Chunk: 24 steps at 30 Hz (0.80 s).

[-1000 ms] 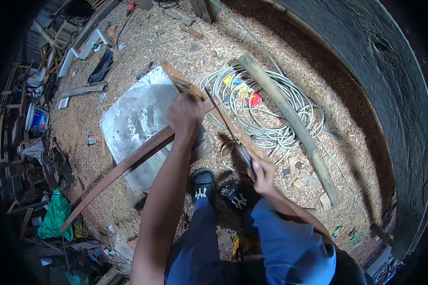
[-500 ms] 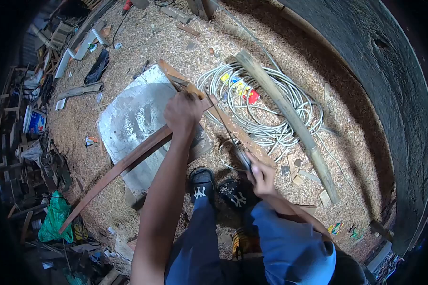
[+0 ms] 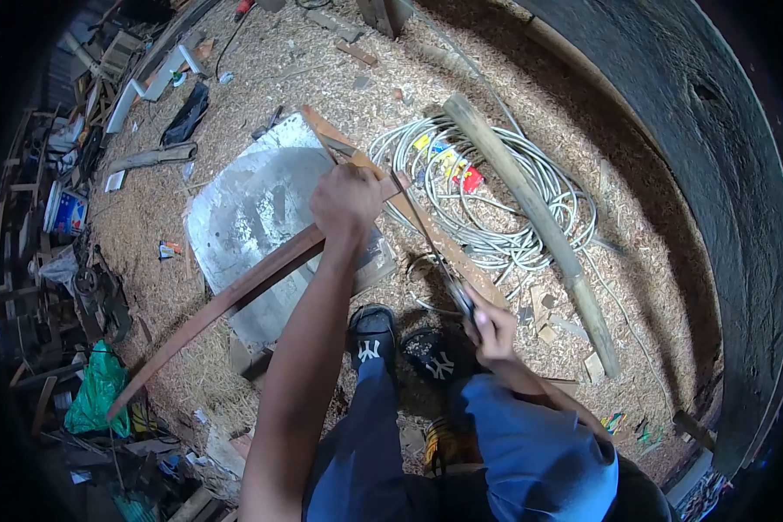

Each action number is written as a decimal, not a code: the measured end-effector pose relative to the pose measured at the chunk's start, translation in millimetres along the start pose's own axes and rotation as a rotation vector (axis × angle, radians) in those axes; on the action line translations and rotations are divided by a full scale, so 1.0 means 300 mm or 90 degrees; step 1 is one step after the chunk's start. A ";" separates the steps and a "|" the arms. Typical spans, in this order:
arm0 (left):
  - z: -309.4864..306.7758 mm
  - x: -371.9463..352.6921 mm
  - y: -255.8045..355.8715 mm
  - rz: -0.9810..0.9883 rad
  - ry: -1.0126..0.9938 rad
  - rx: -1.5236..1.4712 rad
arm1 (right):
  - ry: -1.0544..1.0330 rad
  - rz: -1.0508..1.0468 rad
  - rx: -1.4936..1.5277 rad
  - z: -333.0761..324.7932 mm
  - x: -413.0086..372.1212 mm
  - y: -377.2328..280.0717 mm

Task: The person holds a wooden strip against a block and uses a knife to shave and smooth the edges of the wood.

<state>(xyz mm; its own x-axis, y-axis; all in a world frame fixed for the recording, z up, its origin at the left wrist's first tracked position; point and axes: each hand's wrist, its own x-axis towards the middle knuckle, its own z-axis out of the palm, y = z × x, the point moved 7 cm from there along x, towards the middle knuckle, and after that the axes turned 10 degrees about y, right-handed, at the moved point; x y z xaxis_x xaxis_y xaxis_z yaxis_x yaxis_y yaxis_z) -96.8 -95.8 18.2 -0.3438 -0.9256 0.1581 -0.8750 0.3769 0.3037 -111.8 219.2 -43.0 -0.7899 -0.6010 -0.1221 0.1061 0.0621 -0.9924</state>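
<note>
A long reddish wooden strip runs from the lower left to the middle. My left hand is closed around it near its upper end. My right hand grips the handle of a handsaw, whose thin blade reaches up to the strip's end just beyond my left hand. Beneath both lies a flat orange-brown board, slanting from upper left to lower right. A worn, whitish metal-like sheet lies under the strip.
Coiled grey cable lies on the wood shavings, with a wooden pole across it. A dark curved wall-like slab borders the right. Green plastic bag and scrap wood fill the left. My shoes stand below the work.
The view has shifted slightly, so most things appear a little further right. My right hand and the saw have moved slightly down and right; both grips stay the same.
</note>
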 end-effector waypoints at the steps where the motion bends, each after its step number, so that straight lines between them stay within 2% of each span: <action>1: 0.018 0.004 -0.001 0.008 -0.022 -0.012 | -0.005 0.001 0.000 -0.015 -0.004 0.000; 4: 0.043 -0.002 -0.004 0.015 -0.055 -0.016 | 0.005 0.019 0.063 -0.015 0.000 -0.020; 7: 0.027 0.003 0.010 0.000 -0.057 -0.023 | 0.019 0.013 0.036 0.118 0.188 -0.078; 9: 0.037 -0.012 -0.015 -0.023 -0.058 -0.032 | 0.014 0.066 0.058 0.173 0.288 -0.081; 11: 0.013 -0.012 -0.004 0.089 0.100 -0.031 | 0.016 0.068 0.053 0.140 0.256 -0.075; 12: 0.009 -0.013 0.002 0.089 0.101 -0.031 | 0.015 0.068 0.046 0.115 0.227 -0.067; 14: 0.005 -0.008 0.006 0.057 0.069 -0.035 | -0.002 -0.101 -0.039 0.043 0.085 -0.020; 15: 0.010 0.001 0.001 0.053 0.069 -0.034 | 0.023 -0.038 0.030 0.018 0.027 -0.018; 16: 0.036 0.011 -0.003 0.043 0.014 -0.023 | 0.047 0.029 0.098 0.001 -0.007 -0.006; 17: 0.061 0.003 -0.010 0.036 -0.044 -0.013 | 0.045 0.034 0.097 -0.005 -0.011 0.007; 18: 0.065 -0.009 -0.017 0.037 -0.047 -0.011 | 0.020 0.017 0.070 -0.004 0.000 0.014; 20: 0.042 -0.004 -0.001 0.068 0.015 -0.048 | 0.005 -0.041 0.002 0.046 0.098 -0.033; 24: 0.037 -0.009 -0.006 0.062 0.010 -0.054 | 0.027 0.020 0.037 0.157 0.260 -0.066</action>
<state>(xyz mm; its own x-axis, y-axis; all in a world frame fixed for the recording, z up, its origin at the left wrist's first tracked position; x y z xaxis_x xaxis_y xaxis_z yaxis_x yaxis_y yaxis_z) -98.0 -94.5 6.8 -0.4202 -0.8838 0.2056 -0.8050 0.4677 0.3650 -147.1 133.6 -32.1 -0.8107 -0.5647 -0.1544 0.1646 0.0331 -0.9858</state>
